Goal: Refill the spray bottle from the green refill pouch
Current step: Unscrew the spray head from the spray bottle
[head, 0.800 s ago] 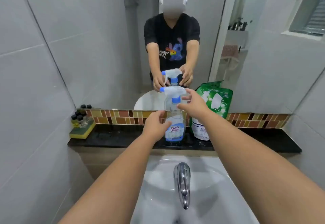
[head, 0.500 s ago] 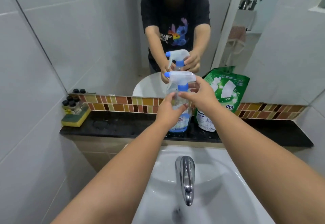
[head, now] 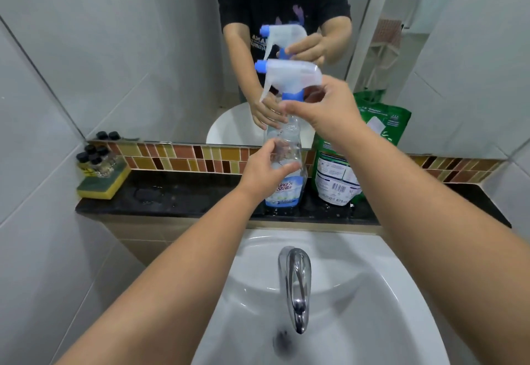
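A clear spray bottle (head: pixel 286 189) with a blue-and-white label stands on the black ledge (head: pixel 177 201) behind the sink. My left hand (head: pixel 265 168) grips its body. Its translucent trigger head (head: pixel 289 76) with a blue nozzle and blue collar sits on top, and my right hand (head: pixel 324 106) pinches the collar at the neck. The green refill pouch (head: pixel 372 124) stands upright just right of the bottle, its white barcode panel facing me, partly hidden by my right forearm.
A yellow-green sponge (head: pixel 101 185) with several small black-capped bottles (head: pixel 96 158) on it sits at the ledge's left end. A mirror (head: pixel 143 49) rises behind the ledge. The white sink (head: pixel 358 307) and chrome tap (head: pixel 296 278) lie below my arms.
My left hand moved up from beside the bottle's base and closed round its body. My right hand stayed at the collar. The camera came closer and tilted down.
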